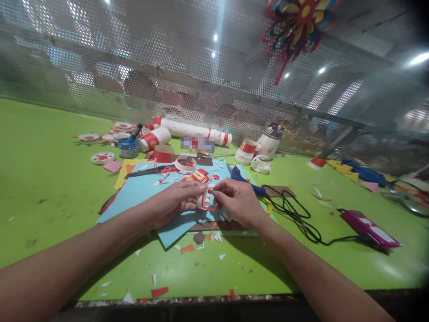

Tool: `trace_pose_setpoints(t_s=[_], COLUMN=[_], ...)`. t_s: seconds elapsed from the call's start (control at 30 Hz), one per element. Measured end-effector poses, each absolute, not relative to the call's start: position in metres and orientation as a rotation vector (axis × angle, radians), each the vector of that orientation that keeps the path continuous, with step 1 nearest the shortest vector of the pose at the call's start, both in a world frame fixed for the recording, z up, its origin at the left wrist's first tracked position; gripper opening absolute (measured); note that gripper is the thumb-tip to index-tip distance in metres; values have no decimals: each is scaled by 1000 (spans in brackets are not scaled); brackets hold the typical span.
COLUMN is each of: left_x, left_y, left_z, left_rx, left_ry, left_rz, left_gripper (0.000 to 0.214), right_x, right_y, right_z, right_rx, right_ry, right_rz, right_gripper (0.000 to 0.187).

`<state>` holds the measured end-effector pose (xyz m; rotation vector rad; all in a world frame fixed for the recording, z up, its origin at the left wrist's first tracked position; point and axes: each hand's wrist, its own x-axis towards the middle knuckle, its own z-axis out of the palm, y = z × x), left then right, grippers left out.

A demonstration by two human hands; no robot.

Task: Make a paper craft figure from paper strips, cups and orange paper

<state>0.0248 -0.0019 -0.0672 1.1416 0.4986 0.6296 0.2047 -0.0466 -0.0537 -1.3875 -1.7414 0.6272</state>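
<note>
My left hand (pixel 170 201) is closed on a small white paper piece with red strips (pixel 203 201), held over light blue paper (pixel 134 197). My right hand (pixel 240 200) pinches at the right side of that same piece; the fingertips partly hide what they grip. Just beyond the fingers lies a red paper piece with a yellow label (pixel 200 175). A blue glue gun (pixel 237 173) rests behind my right hand, its black cord running right. Dark-bladed scissors (pixel 147 171) and a white paper ring (pixel 185 164) lie behind my left hand.
A blue jar (pixel 128 147), red-and-white paper cups (pixel 154 138) and a long white tube (pixel 191 129) stand or lie at the back. To the right are a white bottle (pixel 269 141) and a magenta power strip (pixel 370 229). Paper scraps (pixel 160 292) litter the green table's front edge.
</note>
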Motion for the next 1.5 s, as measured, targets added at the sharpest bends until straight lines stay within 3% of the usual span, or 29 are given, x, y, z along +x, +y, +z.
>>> trace_pose_setpoints(t_s=[0.2, 0.77, 1.5], left_x=[25, 25, 24], left_y=[-1, -2, -2], left_z=[-71, -70, -69], left_rx=[1160, 1190, 1184], left_ry=[497, 504, 524], left_rz=[641, 635, 603], left_gripper=[23, 26, 26], right_x=[203, 201, 197], right_y=[-46, -47, -49], right_z=[-54, -56, -54], right_rx=[-1375, -1391, -1434], right_ry=[-1692, -1852, -1851], right_rz=[674, 326, 267], right_gripper=[11, 7, 6])
